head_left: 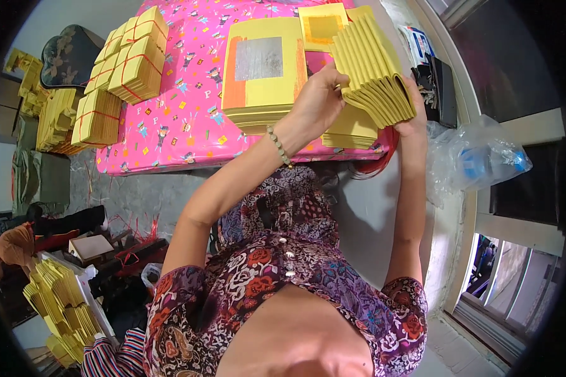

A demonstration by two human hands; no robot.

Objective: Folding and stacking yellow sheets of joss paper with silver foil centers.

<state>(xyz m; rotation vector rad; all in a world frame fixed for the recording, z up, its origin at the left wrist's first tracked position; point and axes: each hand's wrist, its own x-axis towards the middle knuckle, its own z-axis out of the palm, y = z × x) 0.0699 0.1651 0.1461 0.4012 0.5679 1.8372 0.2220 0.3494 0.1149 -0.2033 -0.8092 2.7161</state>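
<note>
Between my two hands is a thick bundle of folded yellow joss paper [374,69], its layered folds fanned along the near end. My left hand [322,94] grips its left side, thumb on top and the other fingers partly hidden. At the right side my right hand [412,112] is closed around the bundle, with most of its fingers out of sight behind the paper. Just left of it lies a tall stack of flat joss paper [264,100] with a silver square and orange bands on top. A smaller yellow stack [351,135] sits beneath the bundle.
A pink patterned cloth [188,94] covers the table. Red-tied yellow bundles [132,69] stand at its left. A clear plastic bag [478,157] lies by the window frame at right. More yellow bundles [60,308] rest at lower left, near a striped sleeve [116,355].
</note>
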